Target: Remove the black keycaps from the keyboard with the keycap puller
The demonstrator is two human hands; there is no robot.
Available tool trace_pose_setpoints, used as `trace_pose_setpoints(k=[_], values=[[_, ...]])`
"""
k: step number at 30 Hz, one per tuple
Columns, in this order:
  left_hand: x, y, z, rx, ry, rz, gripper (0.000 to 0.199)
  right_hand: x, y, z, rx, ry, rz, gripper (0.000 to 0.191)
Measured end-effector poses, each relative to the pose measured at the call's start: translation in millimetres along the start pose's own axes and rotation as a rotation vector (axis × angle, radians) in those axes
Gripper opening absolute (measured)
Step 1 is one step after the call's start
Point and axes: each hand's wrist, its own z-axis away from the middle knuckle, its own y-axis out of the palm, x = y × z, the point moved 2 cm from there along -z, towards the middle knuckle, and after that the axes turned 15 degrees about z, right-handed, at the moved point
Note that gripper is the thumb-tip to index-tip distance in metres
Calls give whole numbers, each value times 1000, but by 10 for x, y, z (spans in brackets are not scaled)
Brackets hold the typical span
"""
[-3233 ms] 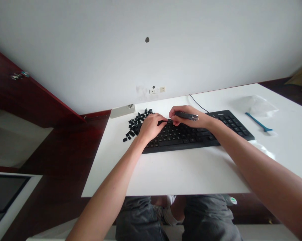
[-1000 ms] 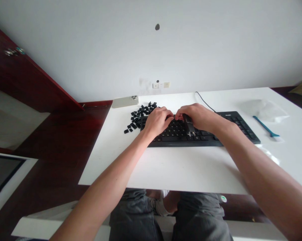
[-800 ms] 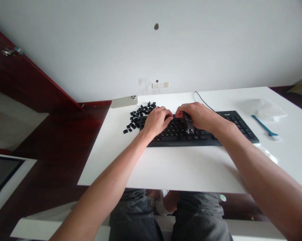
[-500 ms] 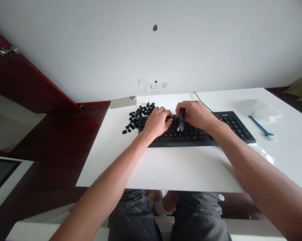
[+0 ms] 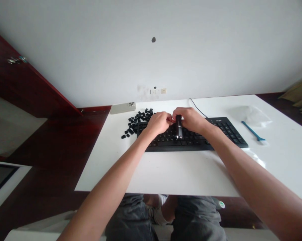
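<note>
The left hand (image 5: 159, 122) and right hand (image 5: 191, 119) meet above the middle of a black computer keyboard (image 5: 196, 144), a low, matte slab with a shallow rounded edge. The right hand's fingers (image 5: 184, 115) are clamped around a black cylindrical tool (image 5: 179, 126), which stands nearly upright over the keys, with a small bright metal band at its lower end. The left hand's fingers (image 5: 167, 117) are curled down and together, their tips beside the right hand; whether they pinch anything is hidden.

At the keyboard's 9 o'clock, just beside its edge, lies a heap of loose matte black keycaps (image 5: 136, 122), small square shells scattered on the smooth white table (image 5: 166, 170). A beige phone (image 5: 123, 108) lies beyond them at 10 o'clock. At 3 o'clock are a slim blue plastic brush (image 5: 252, 131) and a crinkled clear plastic bag (image 5: 250, 115). A thin black cable (image 5: 197, 107) runs from the keyboard toward the wall.
</note>
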Motion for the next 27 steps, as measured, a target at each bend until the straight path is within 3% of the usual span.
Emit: trace_pose_setpoints(k=[6, 10, 13, 16, 19, 22, 27], values=[[56, 59, 25, -64, 8, 36, 14, -49, 43, 25, -59, 0, -61, 24], [49, 158, 95, -139, 57, -48, 8, -49, 72, 37, 2, 112, -197, 12], [57, 216, 97, -178, 58, -31, 16, -52, 89, 28, -46, 221, -190, 8], [64, 241, 80, -189, 65, 6, 16, -84, 113, 18, -120, 337, -158, 14], [72, 228, 72, -169, 62, 3, 15, -118, 113, 19, -124, 359, -166, 22], [81, 191, 71, -156, 91, 27, 14, -153, 48, 40, -56, 277, -156, 25], [97, 137, 63, -155, 88, 73, 9, -228, -107, 106, 208, 212, -206, 25]])
